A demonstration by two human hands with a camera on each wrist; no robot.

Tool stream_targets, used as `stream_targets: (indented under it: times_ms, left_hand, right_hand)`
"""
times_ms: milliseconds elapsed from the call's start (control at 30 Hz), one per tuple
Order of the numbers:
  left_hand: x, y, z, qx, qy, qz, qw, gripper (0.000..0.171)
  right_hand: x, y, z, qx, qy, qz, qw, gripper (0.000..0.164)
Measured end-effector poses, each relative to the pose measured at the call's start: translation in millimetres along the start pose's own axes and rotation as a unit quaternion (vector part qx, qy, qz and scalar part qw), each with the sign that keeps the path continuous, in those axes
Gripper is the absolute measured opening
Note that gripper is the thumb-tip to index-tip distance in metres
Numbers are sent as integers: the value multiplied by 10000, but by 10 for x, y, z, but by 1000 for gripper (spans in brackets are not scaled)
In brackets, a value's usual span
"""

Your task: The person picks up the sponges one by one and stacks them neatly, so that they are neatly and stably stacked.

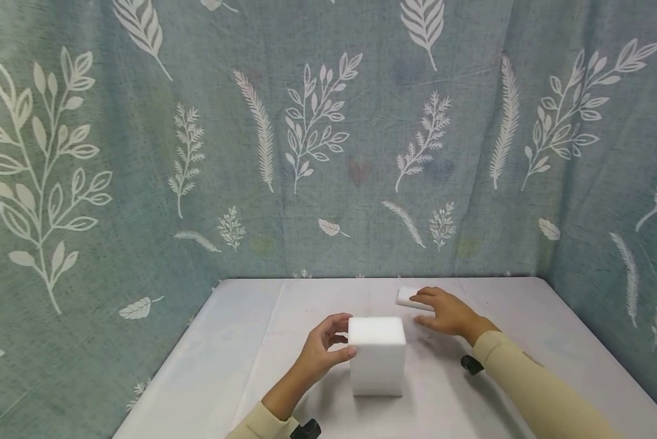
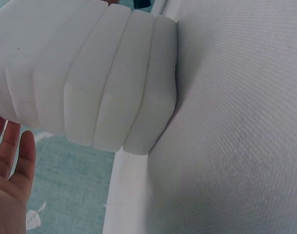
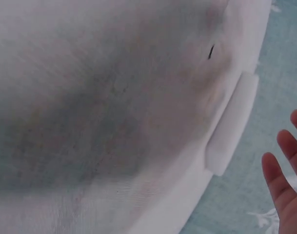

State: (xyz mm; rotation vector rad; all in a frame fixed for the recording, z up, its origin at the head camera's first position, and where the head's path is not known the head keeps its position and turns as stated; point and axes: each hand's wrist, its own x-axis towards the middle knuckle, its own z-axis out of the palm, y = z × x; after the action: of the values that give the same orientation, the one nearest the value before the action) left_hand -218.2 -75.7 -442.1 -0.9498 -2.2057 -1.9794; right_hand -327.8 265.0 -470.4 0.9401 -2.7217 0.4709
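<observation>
A stack of white foam sponges (image 1: 377, 360) stands upright on the table, its flat layers distinct in the left wrist view. My left hand (image 1: 324, 344) holds the stack near its top left side, with the thumb at the front edge and fingers toward the back. Farther back lies a single flat white sponge (image 1: 407, 297). Over its right end is my right hand (image 1: 446, 311), fingers spread and gently bent, partly hiding it. In the right wrist view, a gap shows between those fingers and the sponge (image 3: 233, 122).
A white cloth covers the table (image 1: 240, 353). Teal curtains with white leaf prints (image 1: 317, 152) hang behind it and along both sides. Dark wrist-worn devices (image 1: 472, 364) show under both forearms.
</observation>
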Motion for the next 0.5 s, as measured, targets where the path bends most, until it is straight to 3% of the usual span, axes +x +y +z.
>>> stream_targets:
  times_ms: [167,500]
  left_hand:
    - [-13,-4,-3,-89,21,-58,9999,58]
    - [-22,9,-12,4,9,-16,10000,59]
  right_hand:
    - [46,81,71,57,-167,194,9997,46]
    - [120,221,161,-499,-185,574,9969,43]
